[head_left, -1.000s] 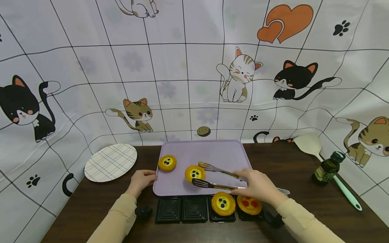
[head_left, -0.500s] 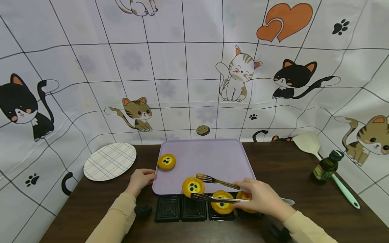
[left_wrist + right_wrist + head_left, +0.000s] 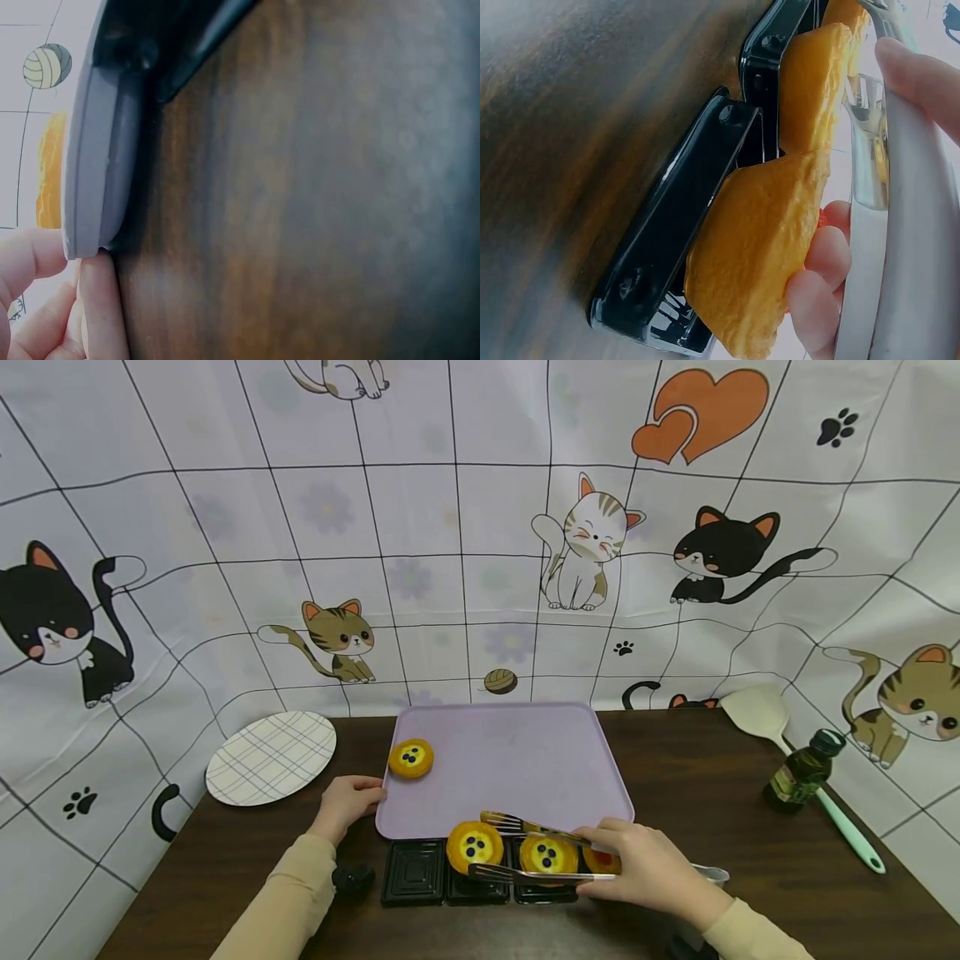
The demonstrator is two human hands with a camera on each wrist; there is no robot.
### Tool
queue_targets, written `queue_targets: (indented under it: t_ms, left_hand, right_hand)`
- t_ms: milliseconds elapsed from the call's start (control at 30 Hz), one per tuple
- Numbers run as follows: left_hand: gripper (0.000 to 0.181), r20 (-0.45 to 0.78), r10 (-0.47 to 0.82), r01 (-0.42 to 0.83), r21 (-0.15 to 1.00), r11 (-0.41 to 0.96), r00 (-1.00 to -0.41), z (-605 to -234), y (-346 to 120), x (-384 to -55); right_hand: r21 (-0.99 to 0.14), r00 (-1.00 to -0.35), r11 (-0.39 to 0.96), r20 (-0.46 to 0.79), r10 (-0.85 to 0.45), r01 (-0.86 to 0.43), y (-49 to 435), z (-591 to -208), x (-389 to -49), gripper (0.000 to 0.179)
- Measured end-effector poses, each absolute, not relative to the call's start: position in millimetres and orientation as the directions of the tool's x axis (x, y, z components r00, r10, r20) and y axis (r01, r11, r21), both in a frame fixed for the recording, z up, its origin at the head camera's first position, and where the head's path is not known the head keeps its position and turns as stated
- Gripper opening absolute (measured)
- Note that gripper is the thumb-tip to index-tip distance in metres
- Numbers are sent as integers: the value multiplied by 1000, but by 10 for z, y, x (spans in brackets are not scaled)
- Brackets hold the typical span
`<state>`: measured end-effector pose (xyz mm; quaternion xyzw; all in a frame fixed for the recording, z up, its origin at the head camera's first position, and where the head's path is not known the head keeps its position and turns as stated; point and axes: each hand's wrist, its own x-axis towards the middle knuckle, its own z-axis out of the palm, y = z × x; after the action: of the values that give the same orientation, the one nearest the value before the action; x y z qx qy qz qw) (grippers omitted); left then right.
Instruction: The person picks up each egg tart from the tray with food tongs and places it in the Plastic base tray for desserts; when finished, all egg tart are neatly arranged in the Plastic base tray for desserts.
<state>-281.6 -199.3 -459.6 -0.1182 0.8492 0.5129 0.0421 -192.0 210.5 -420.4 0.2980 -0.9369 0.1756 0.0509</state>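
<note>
My left hand (image 3: 347,806) pinches the left rim of the lilac tray (image 3: 517,760); in the left wrist view the fingers (image 3: 101,307) lie above and below that edge. My right hand (image 3: 648,870) grips metal tongs (image 3: 536,877). Between the tongs' tips sits a yellow tart (image 3: 475,839) with blue dots, over the second compartment of a black mould (image 3: 415,872). The third compartment holds another blue-dotted tart (image 3: 549,852). To its right, a red-topped tart (image 3: 602,860) is partly hidden by my right hand. One more blue-dotted tart (image 3: 411,758) lies on the tray's left side.
A white checked plate (image 3: 272,758) stands at the left by the cat-print backdrop. On the right are a dark green bottle (image 3: 806,772) and a spatula (image 3: 851,831) with a mint handle. Brown table surface (image 3: 675,768) lies between tray and bottle.
With the tongs, my right hand has brought the tart from the tray toward me, past the tray's front edge and over the mould. The left hand stays at the tray's rim.
</note>
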Motion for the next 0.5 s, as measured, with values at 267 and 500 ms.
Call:
queue_targets:
  t_ms: [267,500]
  left_hand:
    - [32,-185,-145,-231,870,435,-972,-4599,-1990,-2813]
    - [32,-165,-156,-219,867,448,-974,-4644,-2005,-2832]
  right_hand:
    - [-308,-801,739,221,-557,-599,2114,-4230,-1905,58]
    - [-283,-786,733,249,-566,-618,2101,-4242,-1908,59]
